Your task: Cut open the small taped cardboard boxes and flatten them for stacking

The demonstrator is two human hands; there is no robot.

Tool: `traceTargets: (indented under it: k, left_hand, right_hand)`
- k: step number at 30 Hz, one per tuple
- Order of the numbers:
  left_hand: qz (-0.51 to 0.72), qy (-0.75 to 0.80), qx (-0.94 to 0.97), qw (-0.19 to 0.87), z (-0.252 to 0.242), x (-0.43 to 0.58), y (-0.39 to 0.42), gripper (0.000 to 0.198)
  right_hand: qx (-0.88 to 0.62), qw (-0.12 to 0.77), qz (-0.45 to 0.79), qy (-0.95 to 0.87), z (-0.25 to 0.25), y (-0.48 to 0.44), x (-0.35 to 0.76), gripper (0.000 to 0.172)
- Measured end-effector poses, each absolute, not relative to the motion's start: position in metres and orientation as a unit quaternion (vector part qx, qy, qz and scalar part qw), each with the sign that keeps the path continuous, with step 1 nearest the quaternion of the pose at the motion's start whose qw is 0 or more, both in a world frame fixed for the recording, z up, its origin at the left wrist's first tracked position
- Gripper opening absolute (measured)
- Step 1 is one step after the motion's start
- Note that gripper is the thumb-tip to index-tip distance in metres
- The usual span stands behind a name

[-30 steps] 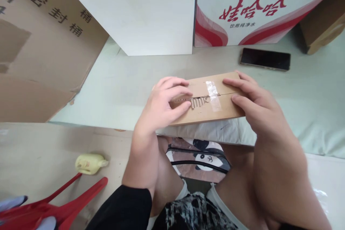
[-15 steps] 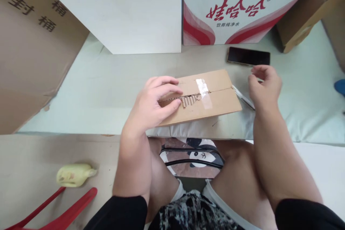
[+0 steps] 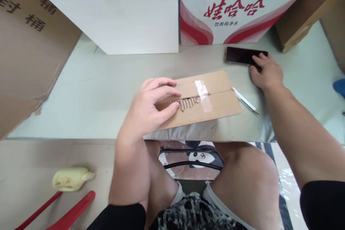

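Observation:
A flat brown cardboard box lies at the near edge of a pale green surface. A strip of clear tape crosses its torn centre seam. My left hand rests on the box's left part, fingers curled over the ragged seam and pressing it down. My right hand lies farther right, its fingers reaching onto the right end of a black phone. A white pen lies beside the box's right edge, between the box and my right hand.
A plain white carton and a white carton with red print stand behind the box. Brown cartons flank both sides. On the floor at the left are a yellow bottle and red plastic legs.
My right hand left the box's right end, let go of the pen beside the box and moved back and right onto the phone. My left hand has stayed on the box.

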State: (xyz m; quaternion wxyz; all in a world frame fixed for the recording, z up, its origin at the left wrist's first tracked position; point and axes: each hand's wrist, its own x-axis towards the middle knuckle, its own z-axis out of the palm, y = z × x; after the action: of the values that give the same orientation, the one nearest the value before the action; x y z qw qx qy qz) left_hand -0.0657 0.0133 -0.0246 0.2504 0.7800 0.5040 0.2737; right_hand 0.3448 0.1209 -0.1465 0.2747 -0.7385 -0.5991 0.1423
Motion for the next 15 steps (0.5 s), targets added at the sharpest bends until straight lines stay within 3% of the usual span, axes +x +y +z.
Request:
traceTargets:
  k: [8, 10, 15]
  left_hand:
    - [0.272, 0.506, 0.78, 0.249, -0.025, -0.064, 0.012, 0.015]
    - [0.271, 0.506, 0.78, 0.25, -0.025, -0.064, 0.012, 0.015]
    - [0.275, 0.499, 0.782, 0.252, -0.026, -0.064, 0.012, 0.016]
  right_hand:
    - [-0.738, 0.284, 0.092, -0.604, -0.126, 0.104, 0.336, 0.057]
    - [-0.74, 0.265, 0.072, -0.614, -0.117, 0.083, 0.327, 0.048]
    - [-0.703, 0.172, 0.172, -0.669, -0.11, 0.027, 0.297, 0.026]
